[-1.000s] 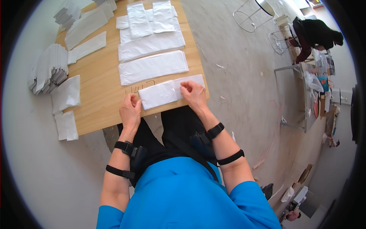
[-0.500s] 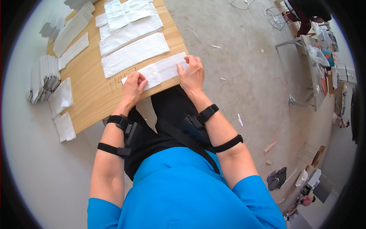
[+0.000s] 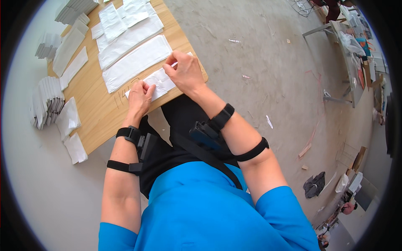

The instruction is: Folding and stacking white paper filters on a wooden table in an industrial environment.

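Observation:
A narrow white folded strip (image 3: 162, 83), paper or thin plastic, lies along the near edge of the wooden table (image 3: 94, 125). Over its left end is my left hand (image 3: 140, 98), thumb and forefinger closed on the strip. My right hand (image 3: 187, 74) is above its right part, fingers curled in and thumb near the forefinger; what is between them, if anything, is too small to tell. This hand hides much of the strip's right half. Just beyond lies a wider white folded sheet (image 3: 136, 62), with more white sheets (image 3: 132, 35) overlapping farther back.
Bundles of folded white pieces (image 3: 47, 100) stand along the table's left side, with loose white pieces (image 3: 76, 148) over its edge. Dark handwriting marks the wood near my left hand. Scraps (image 3: 269, 121) litter the floor at right. A cluttered table (image 3: 341, 62) stands far right, a person beyond it.
My right hand has moved left along the strip from its right end, its fingers curling in more. My left hand stays at the left end. The whole view has shifted slightly.

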Action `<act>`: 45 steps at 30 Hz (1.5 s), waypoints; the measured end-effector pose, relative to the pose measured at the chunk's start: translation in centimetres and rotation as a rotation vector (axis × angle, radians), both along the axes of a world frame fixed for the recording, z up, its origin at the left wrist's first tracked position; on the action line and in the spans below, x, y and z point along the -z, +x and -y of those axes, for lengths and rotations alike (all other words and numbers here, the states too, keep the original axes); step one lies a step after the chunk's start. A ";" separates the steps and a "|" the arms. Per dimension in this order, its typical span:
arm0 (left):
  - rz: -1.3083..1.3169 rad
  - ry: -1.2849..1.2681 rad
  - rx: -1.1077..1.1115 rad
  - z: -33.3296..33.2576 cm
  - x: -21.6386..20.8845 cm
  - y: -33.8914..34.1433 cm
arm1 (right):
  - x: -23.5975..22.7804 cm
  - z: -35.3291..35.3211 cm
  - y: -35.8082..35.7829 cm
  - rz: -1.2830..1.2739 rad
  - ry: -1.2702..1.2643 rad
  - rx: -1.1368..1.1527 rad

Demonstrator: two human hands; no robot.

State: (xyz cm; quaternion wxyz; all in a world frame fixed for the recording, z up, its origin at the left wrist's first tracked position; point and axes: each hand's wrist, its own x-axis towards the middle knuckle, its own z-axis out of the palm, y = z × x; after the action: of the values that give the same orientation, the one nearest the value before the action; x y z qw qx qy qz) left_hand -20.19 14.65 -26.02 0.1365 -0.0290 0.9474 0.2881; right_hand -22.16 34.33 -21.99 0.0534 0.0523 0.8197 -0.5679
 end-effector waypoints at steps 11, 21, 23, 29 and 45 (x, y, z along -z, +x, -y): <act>0.037 0.067 -0.017 -0.2 -0.6 0.1 | 4.6 -3.2 0.9 -0.134 0.623 0.307; -0.019 0.017 -0.043 -0.7 -0.4 0.3 | 4.0 -0.8 1.7 -0.355 0.592 0.281; -0.027 0.015 -0.033 -1.0 -0.2 0.4 | 3.3 1.0 3.0 -0.435 0.622 0.150; 0.295 1.446 -0.435 7.3 8.9 1.2 | -3.1 9.1 5.6 -0.692 0.485 -0.079; -0.019 0.071 -0.059 -0.2 -0.7 0.5 | 0.3 0.1 2.1 -0.395 0.522 0.425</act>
State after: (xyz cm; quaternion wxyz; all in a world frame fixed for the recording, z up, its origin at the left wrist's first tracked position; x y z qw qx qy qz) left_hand -19.67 14.90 -25.28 0.1197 -0.0495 0.9366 0.3257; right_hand -20.04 34.18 -22.25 -0.2397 0.1225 0.9019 -0.3378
